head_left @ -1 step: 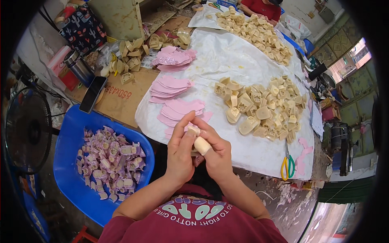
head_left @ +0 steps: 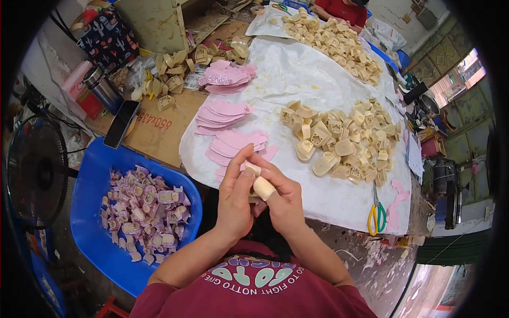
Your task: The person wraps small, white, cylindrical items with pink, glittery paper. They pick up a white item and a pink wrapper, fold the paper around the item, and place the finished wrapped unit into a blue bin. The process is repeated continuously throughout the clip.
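Observation:
Over the table's near edge my two hands are together, working on one small heel-shaped block (head_left: 256, 200) that is mostly hidden by the fingers. A pinkish edge of it shows below the thumbs. My left hand (head_left: 237, 199) is closed on its left side, and my right hand (head_left: 286, 204) is closed on its right. A smooth cream cover (head_left: 263, 188) appears to sit on my right thumb, with another cream patch (head_left: 253, 168) by the index fingertips. Just beyond are fanned stacks of pink cut pieces (head_left: 233, 146). Ahead to the right lies a heap of cream heel-shaped blocks (head_left: 344, 140).
A blue tub (head_left: 85, 222) of glittery pink-wrapped blocks (head_left: 148, 212) is at lower left. Scissors (head_left: 377, 214) lie at the table's right front edge. A phone (head_left: 122, 124), a steel flask (head_left: 103, 90) and a fan (head_left: 37, 169) stand left. A person (head_left: 344, 13) sits at the far end.

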A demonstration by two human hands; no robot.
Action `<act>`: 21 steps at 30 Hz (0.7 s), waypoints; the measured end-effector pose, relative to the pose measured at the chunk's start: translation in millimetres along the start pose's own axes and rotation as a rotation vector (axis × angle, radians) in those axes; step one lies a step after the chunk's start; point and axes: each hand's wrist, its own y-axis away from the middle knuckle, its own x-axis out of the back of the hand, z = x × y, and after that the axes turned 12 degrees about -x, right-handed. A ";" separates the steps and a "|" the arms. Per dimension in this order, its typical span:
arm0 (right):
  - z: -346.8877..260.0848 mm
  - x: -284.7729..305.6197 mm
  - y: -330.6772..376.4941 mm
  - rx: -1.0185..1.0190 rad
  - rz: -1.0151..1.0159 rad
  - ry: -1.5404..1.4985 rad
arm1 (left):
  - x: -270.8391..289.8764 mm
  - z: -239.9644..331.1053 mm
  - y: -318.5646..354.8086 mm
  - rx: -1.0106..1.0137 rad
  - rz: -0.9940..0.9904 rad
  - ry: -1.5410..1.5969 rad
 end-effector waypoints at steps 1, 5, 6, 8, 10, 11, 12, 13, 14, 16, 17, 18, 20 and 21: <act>-0.4 1.7 -1.7 -0.033 -0.005 0.003 | 2.8 1.2 -2.7 0.024 -0.016 0.015; -6.0 -1.7 8.0 0.192 0.022 0.265 | 5.3 6.6 -5.4 0.112 -0.115 0.226; -8.6 5.0 9.1 0.178 0.023 0.300 | 9.5 14.1 -2.9 0.144 -0.194 0.249; -6.8 12.3 9.2 0.203 0.017 0.347 | 11.0 16.3 -0.8 0.184 -0.281 0.291; -2.4 15.5 4.9 0.253 -0.015 0.321 | 12.8 14.2 -1.9 0.194 -0.288 0.318; -1.3 16.1 4.7 0.261 -0.035 0.284 | 12.1 13.2 -0.4 0.190 -0.272 0.353; -1.2 16.6 6.5 0.241 -0.062 0.201 | 10.8 11.1 2.7 0.185 -0.257 0.388; -1.5 16.8 7.9 0.220 -0.089 0.119 | 10.2 10.1 4.5 0.180 -0.241 0.423; -5.3 14.9 9.0 0.177 -0.186 -0.002 | 11.2 10.7 4.4 0.141 -0.265 0.379; -15.7 11.8 13.3 0.088 -0.366 -0.237 | 12.2 10.6 3.7 0.069 -0.315 0.301; -10.4 12.9 10.8 0.134 -0.296 -0.177 | 10.8 8.5 3.2 0.043 -0.317 0.266; -0.8 14.2 4.9 0.178 -0.229 -0.117 | 8.6 5.7 2.9 0.014 -0.316 0.229; 3.4 16.3 2.8 0.203 -0.176 -0.043 | 9.0 5.1 2.4 -0.013 -0.339 0.121; 1.2 17.3 4.3 0.185 -0.187 -0.032 | 13.7 8.1 2.5 -0.009 -0.364 0.049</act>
